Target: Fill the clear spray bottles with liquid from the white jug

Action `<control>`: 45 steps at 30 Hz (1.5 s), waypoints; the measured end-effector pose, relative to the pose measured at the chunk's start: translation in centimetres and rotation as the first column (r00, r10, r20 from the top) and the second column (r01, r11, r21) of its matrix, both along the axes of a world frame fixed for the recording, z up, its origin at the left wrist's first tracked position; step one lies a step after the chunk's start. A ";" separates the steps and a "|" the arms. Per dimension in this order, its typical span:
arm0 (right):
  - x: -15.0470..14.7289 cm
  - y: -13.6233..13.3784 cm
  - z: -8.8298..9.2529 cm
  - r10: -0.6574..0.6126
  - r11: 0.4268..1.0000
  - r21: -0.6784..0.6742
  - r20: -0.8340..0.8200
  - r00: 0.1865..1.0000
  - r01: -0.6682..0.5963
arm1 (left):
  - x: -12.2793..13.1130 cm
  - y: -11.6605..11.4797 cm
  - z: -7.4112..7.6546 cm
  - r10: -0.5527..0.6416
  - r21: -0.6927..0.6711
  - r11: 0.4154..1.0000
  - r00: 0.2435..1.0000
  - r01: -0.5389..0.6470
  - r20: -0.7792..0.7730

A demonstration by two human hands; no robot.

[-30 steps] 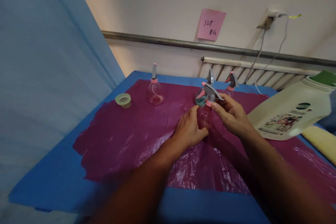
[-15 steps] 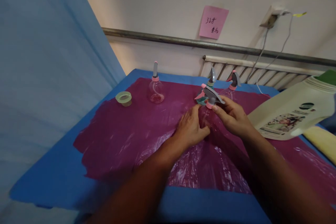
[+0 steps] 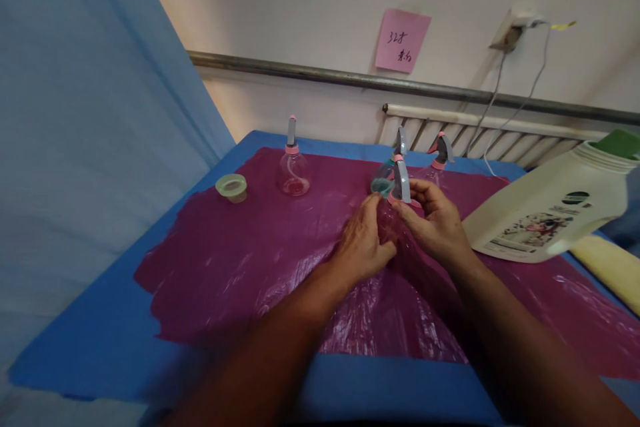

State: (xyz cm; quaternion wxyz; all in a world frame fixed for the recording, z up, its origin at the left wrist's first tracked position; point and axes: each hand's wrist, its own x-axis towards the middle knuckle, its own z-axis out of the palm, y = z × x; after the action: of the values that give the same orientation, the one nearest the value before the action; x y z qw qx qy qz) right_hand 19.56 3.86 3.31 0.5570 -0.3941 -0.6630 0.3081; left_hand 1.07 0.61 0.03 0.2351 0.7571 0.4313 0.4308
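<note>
Left of the jug (image 3: 547, 210), the left hand (image 3: 361, 237) clasps a bottle (image 3: 388, 219), the right hand (image 3: 434, 215) its sprayer (image 3: 401, 181), perhaps not yet tight; 3 other bottles (image 3: 294, 175) already have theirs.

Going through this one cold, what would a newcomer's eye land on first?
Probably the shiny purple-red sheet spread across the blue table. Next, right of centre, the pink-collared spray bottle, with the left hand around its body and the right hand at its neck. The big pale jug at far right also stands out.
</note>
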 end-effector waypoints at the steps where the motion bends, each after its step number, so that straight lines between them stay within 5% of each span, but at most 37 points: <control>1: -0.1 0.1 -0.1 -0.005 1.000 -0.004 -0.020 1.000 0.005 | 0.0 0.0 -0.1 -0.022 0.036 0.999 1.000 0.023 -0.008; 13: -1.3 0.4 -0.9 -0.036 0.999 0.002 -0.120 0.992 0.036 | -0.4 0.2 0.1 -0.048 0.066 0.997 0.998 0.051 -0.043; 23: 0.2 -0.2 -0.6 0.096 0.995 0.008 -0.036 0.995 -0.096 | -0.4 0.3 0.2 -0.043 0.074 0.996 0.998 0.046 -0.052; 34: -1.4 1.0 -1.3 -0.051 0.997 0.047 -0.119 0.992 0.057 | -0.2 0.4 0.0 -0.018 0.076 0.997 0.998 0.022 -0.054; 41: -0.6 -0.1 -1.2 0.060 0.998 0.033 -0.054 0.997 -0.059 | -0.3 0.3 0.7 -0.032 0.044 0.998 0.998 0.034 -0.051; 45: -0.6 -0.1 -1.1 0.004 0.999 0.042 -0.050 0.999 -0.002 | -0.2 0.3 0.6 -0.025 0.046 0.999 0.998 0.027 -0.051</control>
State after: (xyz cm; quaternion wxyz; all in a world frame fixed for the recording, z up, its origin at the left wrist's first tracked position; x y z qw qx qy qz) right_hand 19.01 3.72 2.22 0.5812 -0.3732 -0.6557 0.3048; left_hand 0.83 0.92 0.58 0.2121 0.7785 0.4171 0.4183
